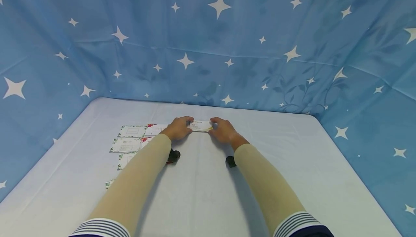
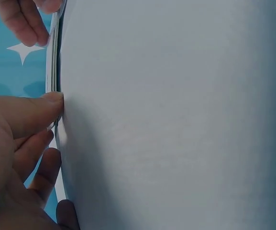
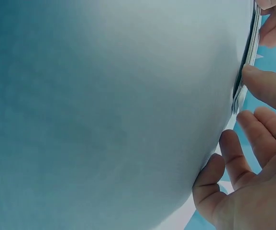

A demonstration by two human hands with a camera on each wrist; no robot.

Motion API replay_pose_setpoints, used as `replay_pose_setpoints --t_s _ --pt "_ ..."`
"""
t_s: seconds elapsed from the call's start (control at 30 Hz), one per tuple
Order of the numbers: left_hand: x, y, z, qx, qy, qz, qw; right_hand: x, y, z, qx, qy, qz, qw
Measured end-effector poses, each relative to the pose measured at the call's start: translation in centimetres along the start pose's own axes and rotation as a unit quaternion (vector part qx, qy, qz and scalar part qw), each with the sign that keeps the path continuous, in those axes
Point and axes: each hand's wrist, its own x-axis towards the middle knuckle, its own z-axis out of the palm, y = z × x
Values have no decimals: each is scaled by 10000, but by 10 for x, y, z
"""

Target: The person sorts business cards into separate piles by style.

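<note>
Cards [image 1: 200,125] sit in a small stack at the far middle of the desk [image 1: 292,179], pinched at each end by my left hand [image 1: 178,128] and right hand [image 1: 223,130]. Uneven squeezing could buckle the stack and scatter cards toward the spread ones [image 1: 130,139] on the left.

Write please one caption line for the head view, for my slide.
Both hands, left hand and right hand, hold a stack of cards on the white table.
</note>
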Motion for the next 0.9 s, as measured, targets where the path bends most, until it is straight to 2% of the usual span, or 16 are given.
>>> replay_pose_setpoints --t_s 0.67,0.9 --pt "3 0 0 37 -72 -125 9999 0 4 1 267 101 45 9996" --pt "4 -1 0 -45 -81 -68 9999 0 4 0 242 102 65 9996"
